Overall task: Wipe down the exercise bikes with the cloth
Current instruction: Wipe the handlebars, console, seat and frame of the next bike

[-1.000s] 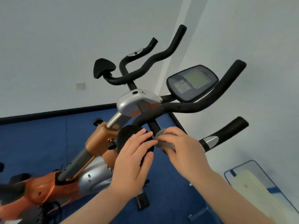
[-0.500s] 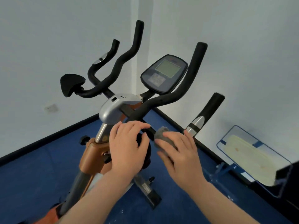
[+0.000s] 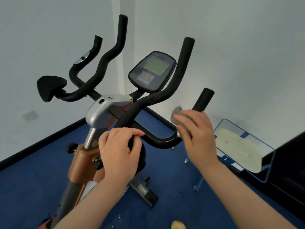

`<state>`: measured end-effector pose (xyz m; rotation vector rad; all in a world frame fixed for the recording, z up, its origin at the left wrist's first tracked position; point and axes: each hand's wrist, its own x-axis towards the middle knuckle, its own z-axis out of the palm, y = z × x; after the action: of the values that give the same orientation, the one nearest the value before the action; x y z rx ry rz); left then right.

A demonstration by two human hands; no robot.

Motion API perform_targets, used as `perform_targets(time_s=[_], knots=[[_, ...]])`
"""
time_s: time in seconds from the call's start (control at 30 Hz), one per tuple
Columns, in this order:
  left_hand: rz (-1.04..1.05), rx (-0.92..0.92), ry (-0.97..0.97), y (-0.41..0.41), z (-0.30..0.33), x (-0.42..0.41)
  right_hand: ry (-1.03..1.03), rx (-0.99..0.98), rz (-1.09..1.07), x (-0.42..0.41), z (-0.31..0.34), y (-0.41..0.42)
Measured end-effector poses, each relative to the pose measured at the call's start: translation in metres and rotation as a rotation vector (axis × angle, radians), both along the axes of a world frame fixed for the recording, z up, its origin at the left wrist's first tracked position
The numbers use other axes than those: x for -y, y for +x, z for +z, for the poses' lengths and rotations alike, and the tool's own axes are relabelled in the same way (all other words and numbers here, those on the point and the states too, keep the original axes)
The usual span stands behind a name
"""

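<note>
An orange and silver exercise bike (image 3: pixel 84 164) stands in the room's corner, its black handlebars (image 3: pixel 153 100) spreading above a dark console (image 3: pixel 152 71) with a grey screen. My left hand (image 3: pixel 120 151) rests with curled fingers on the black round elbow pad near the stem. My right hand (image 3: pixel 196 134) grips a small grey cloth (image 3: pixel 176 114) wrapped round the right short handle, just below its black foam end (image 3: pixel 203 100). Most of the cloth is hidden under my fingers.
White walls meet behind the bike, with a black skirting along blue floor (image 3: pixel 33 179). A blue-framed clear panel holding a cream board (image 3: pixel 239 149) leans at the right beside a black object (image 3: pixel 293 171). The bike's foot bar (image 3: pixel 143 190) lies below; a yellowish thing (image 3: pixel 178 225) sits at the bottom edge.
My right hand slid the cloth from the bar near the stem out and up along the right handle. My left hand stayed on the elbow pad. The view turned rightward.
</note>
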<state>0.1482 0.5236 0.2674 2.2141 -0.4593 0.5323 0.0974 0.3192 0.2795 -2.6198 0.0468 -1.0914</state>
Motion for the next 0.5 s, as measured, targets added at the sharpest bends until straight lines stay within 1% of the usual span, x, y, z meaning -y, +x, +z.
perform_targets(time_s=[0.03,0.07,0.1,0.13,0.17,0.2,0.3,0.33,0.37,0.43,0.47,0.5], knots=[[0.001,-0.002,0.000,0.000,0.001,0.000,0.014,-0.006,0.017,-0.011,-0.006,-0.002],[0.001,-0.004,0.003,0.000,0.001,0.000,-0.042,-0.023,0.070,-0.022,-0.015,-0.006],[0.001,-0.012,0.010,0.000,0.002,0.000,-0.143,-0.045,0.162,-0.024,-0.020,-0.010],[0.004,-0.030,0.018,0.000,0.003,0.000,-0.237,-0.063,0.251,-0.016,-0.019,-0.011],[0.009,-0.055,0.014,0.000,0.006,0.002,-0.274,-0.057,0.289,-0.002,-0.014,-0.008],[0.010,-0.091,-0.006,-0.001,0.009,0.005,-0.245,-0.021,0.257,0.013,-0.008,-0.003],[-0.085,-0.173,-0.137,-0.006,0.020,0.025,0.099,0.101,0.022,0.031,0.002,0.002],[-0.131,-0.168,-0.140,-0.009,0.025,0.034,0.126,0.102,0.009,0.024,-0.003,0.001],[-0.167,-0.143,-0.114,-0.012,0.028,0.044,0.080,0.088,0.049,0.019,-0.009,-0.003],[-0.222,-0.133,-0.083,-0.015,0.032,0.061,-0.124,0.041,0.229,0.029,-0.009,-0.006],[-0.235,-0.175,-0.098,-0.014,0.032,0.069,-0.195,0.024,0.270,0.044,-0.002,-0.002],[-0.235,-0.232,-0.131,-0.013,0.030,0.076,-0.210,0.037,0.249,0.057,0.006,0.003]])
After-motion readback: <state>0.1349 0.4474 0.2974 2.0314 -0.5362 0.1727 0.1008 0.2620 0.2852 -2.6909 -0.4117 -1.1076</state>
